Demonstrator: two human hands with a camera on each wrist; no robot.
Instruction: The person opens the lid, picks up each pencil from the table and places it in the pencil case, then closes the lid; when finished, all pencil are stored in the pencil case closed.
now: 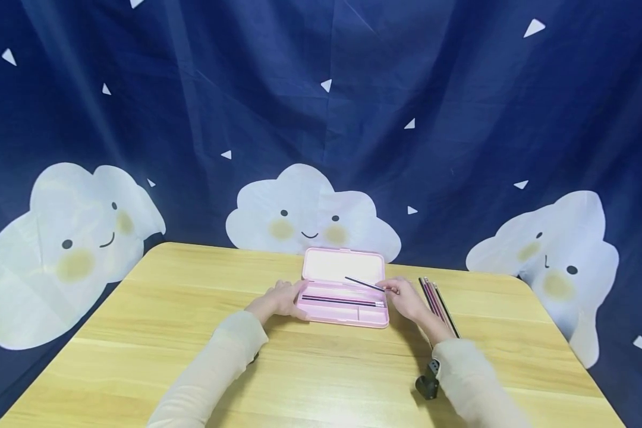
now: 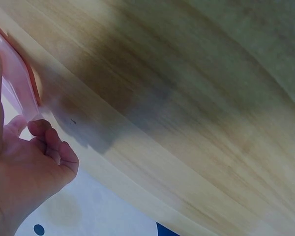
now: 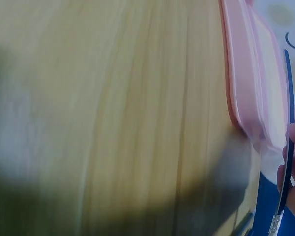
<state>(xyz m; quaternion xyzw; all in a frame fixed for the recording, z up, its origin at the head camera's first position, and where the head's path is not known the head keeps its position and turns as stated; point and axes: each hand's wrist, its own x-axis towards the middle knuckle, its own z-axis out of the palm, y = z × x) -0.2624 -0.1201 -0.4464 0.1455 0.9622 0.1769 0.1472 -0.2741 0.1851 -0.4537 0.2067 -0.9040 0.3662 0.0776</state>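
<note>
An open pink pencil case stands on the table with its lid raised at the back. Dark pencils with white ends lie lengthwise inside it. My left hand grips the case's left end, thumb at the front and fingers toward the hinge; the left wrist view shows those fingers curled beside the pink wall. Between the thumb and fingers of my right hand is a dark pencil, slanting over the case's right side. Its silvery end sticks out below the hand in the right wrist view.
Several more pencils lie on the wooden table right of the case, partly behind the right forearm. A black device sits at the right wrist. Behind the table hangs a dark blue curtain with clouds.
</note>
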